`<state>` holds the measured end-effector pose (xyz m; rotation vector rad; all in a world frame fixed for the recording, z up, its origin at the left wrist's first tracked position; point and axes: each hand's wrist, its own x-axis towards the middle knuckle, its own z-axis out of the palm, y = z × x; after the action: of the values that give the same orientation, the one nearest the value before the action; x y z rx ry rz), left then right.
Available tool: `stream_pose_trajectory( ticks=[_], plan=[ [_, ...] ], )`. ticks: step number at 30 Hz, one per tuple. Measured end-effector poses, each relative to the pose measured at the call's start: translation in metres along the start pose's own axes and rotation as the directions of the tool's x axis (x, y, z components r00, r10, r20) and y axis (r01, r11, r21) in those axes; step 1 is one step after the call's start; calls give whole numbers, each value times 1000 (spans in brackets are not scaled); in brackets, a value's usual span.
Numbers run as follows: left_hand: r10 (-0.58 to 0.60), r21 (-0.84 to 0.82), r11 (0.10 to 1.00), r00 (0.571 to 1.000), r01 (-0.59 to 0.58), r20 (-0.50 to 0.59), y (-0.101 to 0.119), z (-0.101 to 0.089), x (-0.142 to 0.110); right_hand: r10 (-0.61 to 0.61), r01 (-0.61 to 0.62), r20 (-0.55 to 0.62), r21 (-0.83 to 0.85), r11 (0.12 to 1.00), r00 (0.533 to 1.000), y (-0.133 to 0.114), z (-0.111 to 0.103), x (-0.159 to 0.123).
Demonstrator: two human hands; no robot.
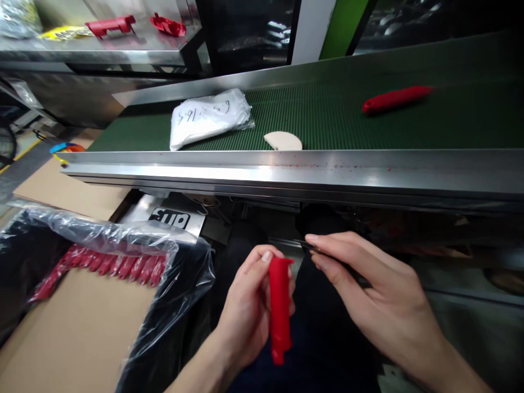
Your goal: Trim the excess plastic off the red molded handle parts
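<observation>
In my left hand I hold a long, curved red plastic part, upright over my lap, with the thumb near its top end. My right hand is just to the right, apart from the part. Thumb and forefinger pinch a thin, dark metal tool, perhaps a blade; its kind is hard to make out because the fingers cover most of it. The tool's tip points left toward the top of the red part.
A green conveyor belt with a metal edge crosses ahead, carrying a white plastic bag, a cream half-round piece and a red part. At left, a plastic-lined box holds several red parts. Red pieces lie on a metal shelf.
</observation>
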<state>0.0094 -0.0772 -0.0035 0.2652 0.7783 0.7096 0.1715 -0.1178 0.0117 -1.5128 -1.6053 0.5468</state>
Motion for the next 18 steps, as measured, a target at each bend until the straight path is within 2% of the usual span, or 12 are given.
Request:
stream_pose_trajectory(
  ticks=[2,4,8,11,15,18],
  plan=[
    [12,61,998,997,-7,-83,-4,1,-2,-61,61,9,-19,998,998,-1,1,-1],
    [-13,70,997,993,22,-121,-6,2,-4,-91,91,16,-31,995,996,-1,1,-2],
    [-27,32,999,999,29,-42,-3,1,-4,-187,188,34,-60,980,982,0,1,-2],
    [-16,70,997,1000,15,13,0,-2,-5,-212,221,82,-120,968,974,0,0,0],
    [8,135,991,1000,-4,-25,1,-2,-6,-258,271,95,-171,947,961,-2,-1,2],
    [18,107,994,1000,-15,-24,0,0,-7,-274,281,63,-180,943,960,-4,-3,2]
  ],
)
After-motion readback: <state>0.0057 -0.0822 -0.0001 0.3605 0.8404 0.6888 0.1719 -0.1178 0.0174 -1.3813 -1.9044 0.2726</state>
